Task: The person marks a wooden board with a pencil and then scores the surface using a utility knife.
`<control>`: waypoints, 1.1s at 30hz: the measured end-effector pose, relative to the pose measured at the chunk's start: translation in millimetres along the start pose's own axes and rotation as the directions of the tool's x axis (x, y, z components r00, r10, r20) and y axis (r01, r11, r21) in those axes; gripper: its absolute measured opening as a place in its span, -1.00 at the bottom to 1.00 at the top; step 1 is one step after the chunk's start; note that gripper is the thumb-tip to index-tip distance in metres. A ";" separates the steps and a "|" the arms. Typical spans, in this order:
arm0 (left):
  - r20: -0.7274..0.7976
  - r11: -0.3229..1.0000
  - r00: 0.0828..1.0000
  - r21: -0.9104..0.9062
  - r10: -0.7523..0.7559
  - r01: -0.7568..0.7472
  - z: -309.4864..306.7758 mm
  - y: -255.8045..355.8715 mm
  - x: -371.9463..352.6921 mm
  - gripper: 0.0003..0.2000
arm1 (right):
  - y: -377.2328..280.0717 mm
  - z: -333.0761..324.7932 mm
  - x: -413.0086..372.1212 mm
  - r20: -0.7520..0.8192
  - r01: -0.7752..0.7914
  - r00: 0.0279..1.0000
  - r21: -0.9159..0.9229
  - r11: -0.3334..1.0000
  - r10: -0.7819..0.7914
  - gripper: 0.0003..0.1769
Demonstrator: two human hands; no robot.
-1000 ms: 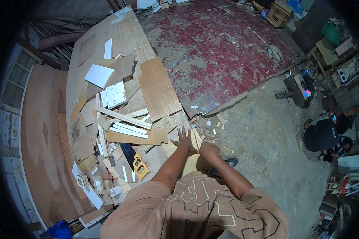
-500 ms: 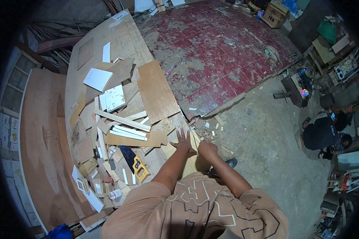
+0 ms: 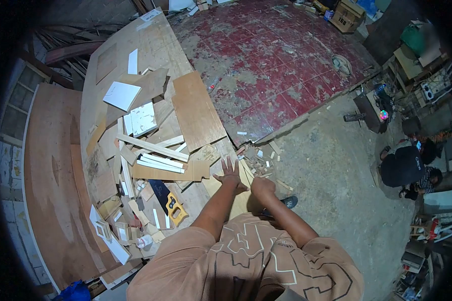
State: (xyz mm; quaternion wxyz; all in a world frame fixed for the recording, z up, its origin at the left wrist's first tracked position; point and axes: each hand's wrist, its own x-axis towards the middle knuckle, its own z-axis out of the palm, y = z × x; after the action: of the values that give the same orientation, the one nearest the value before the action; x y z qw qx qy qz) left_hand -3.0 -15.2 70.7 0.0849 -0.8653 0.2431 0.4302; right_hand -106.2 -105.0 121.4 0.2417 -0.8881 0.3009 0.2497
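My left hand [image 3: 229, 176] lies flat with spread fingers on a pale wooden board [image 3: 240, 204] at the worktable's right edge. Just right of it, my right hand [image 3: 262, 189] is closed in a fist beside that board's edge. Whatever the fist holds, if anything, is hidden from above. A handsaw [image 3: 170, 202] with a yellow handle and dark blade rests on the table, left of my left forearm. Beyond it are a brown flat piece [image 3: 196, 171] and several white strips [image 3: 160, 164].
Offcuts and white panels [image 3: 122, 96] clutter the worktable [image 3: 163, 42]. A brown plywood sheet [image 3: 198, 113] lies along its right edge. Wood scraps [image 3: 258, 163] litter the concrete floor. A raised red tiled floor [image 3: 286, 65] is ahead. A person [image 3: 404, 168] sits low at the right.
The view has shifted very slightly. Both hands keep nearly the same place and pose, the left flat and the right closed.
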 end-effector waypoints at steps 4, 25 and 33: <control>-0.020 1.000 1.000 0.000 0.009 -0.009 7.4 -2.8 8.3 0.41 | -4.4 -14.5 -8.2 0.046 -0.017 0.999 -0.036 0.999 0.018 -0.73; 0.018 1.000 1.000 0.020 -0.018 0.018 14.6 -2.1 23.5 0.43 | -0.4 29.6 27.2 0.140 0.071 0.988 -0.060 0.996 -0.062 -0.70; 0.044 0.999 0.998 -0.005 -0.046 0.046 9.3 0.3 20.0 0.34 | 4.2 51.9 47.6 0.166 -0.035 0.986 0.066 0.997 0.024 -0.40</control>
State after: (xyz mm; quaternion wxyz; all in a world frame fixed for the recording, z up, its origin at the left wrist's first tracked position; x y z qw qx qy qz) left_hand 0.5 -19.1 49.2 0.0975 -0.8612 0.2199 0.4477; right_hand -91.3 -97.6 52.9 0.2926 -0.8508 0.3015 0.3156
